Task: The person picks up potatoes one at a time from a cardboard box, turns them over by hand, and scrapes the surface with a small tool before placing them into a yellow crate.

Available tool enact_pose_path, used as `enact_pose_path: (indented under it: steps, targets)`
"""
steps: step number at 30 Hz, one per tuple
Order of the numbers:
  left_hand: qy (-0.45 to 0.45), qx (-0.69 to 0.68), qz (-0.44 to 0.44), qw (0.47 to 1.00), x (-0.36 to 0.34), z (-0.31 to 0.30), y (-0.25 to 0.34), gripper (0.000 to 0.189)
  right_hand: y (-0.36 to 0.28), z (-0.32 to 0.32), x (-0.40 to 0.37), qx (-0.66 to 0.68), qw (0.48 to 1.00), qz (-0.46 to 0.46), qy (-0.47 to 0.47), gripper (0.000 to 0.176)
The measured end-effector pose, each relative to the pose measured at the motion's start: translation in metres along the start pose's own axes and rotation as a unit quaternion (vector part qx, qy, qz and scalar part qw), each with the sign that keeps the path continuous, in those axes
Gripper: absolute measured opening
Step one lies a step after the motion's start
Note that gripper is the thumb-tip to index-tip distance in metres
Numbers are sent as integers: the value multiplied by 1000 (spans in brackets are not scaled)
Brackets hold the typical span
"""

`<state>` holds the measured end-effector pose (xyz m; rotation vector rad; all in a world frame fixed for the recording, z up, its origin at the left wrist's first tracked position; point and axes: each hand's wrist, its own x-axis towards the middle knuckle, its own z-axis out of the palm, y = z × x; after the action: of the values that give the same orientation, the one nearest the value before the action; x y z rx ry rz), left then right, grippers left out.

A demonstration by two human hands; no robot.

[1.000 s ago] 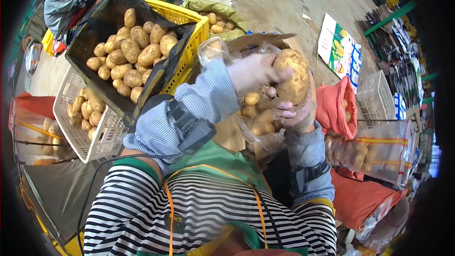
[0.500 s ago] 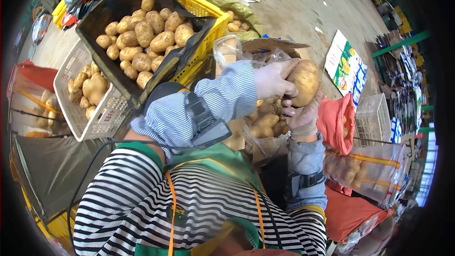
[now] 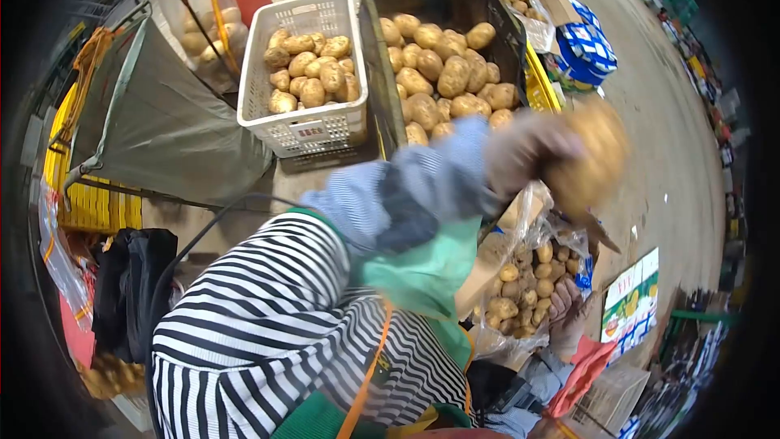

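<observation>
My left hand [image 3: 528, 150], blurred by motion, grips a large potato [image 3: 593, 158] in the air above the floor side of the yellow crate. My right hand [image 3: 565, 309] is at the right side of a cardboard box [image 3: 481, 276] lined with clear plastic, beside the small potatoes [image 3: 524, 289] inside. Its fingers look stretched out and apart, with nothing visible in them. To the upper left of my left hand, a black-lined yellow crate [image 3: 540, 81] holds many potatoes [image 3: 453, 75].
A white plastic basket [image 3: 305, 134] with potatoes stands left of the crate. Farther left are a grey-green cloth on a frame [image 3: 162, 122] and a clear bag of potatoes [image 3: 203, 24]. A printed cardboard sheet [image 3: 632, 301] and a red bag [image 3: 585, 370] lie at the right.
The view has swung left. My left hand has carried the large potato away from my right hand, which has let go of it and is now lower, at the box.
</observation>
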<state>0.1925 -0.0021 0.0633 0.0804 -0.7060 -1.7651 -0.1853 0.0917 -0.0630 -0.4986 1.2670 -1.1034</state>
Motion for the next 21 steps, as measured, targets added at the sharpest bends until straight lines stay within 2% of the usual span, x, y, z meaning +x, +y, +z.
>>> enact_pose_path:
  steps: [1,2,4,5,6,7,9,10,12,13,15,16,17,19,20,21]
  targets:
    - [-46,-17,18,999,-3,-31,30,47,2,-3,0,-3,1000,0,-7,67]
    - [71,18,86,994,-27,-40,64,45,4,-6,0,-9,1000,-4,-12,65]
    - [141,44,173,974,-55,-98,117,49,10,-6,5,-15,1000,-7,-20,63]
    - [198,81,152,965,-81,-105,141,55,13,-5,5,-9,1000,2,-23,62]
    - [262,125,177,941,-96,-143,156,56,17,-2,5,-2,1000,11,-24,61]
    - [354,137,162,911,-117,-170,170,53,18,9,2,-2,1000,8,-23,57]
    - [400,92,143,900,-151,-244,193,44,22,9,5,-5,999,19,-27,58]
    - [415,59,99,903,-167,-277,201,43,25,7,9,-10,999,30,-36,58]
    - [537,100,83,834,-184,-298,202,39,26,2,14,-4,997,34,-69,61]
    - [537,100,82,834,-188,-313,203,39,26,4,14,-28,998,29,-48,63]
    - [596,188,89,776,-191,-343,211,44,28,4,14,-52,998,30,-24,64]
    - [597,188,86,775,-190,-351,218,44,28,2,15,-66,997,20,-22,65]
    - [579,319,83,745,-187,-359,225,57,29,0,14,-79,997,9,-18,65]
    - [517,547,79,654,-183,-366,232,78,27,11,6,-106,994,9,14,65]
    - [516,547,77,655,-178,-375,238,78,26,15,4,-132,990,6,42,65]
    - [495,616,-91,606,-174,-395,247,74,27,13,5,-131,990,7,44,65]
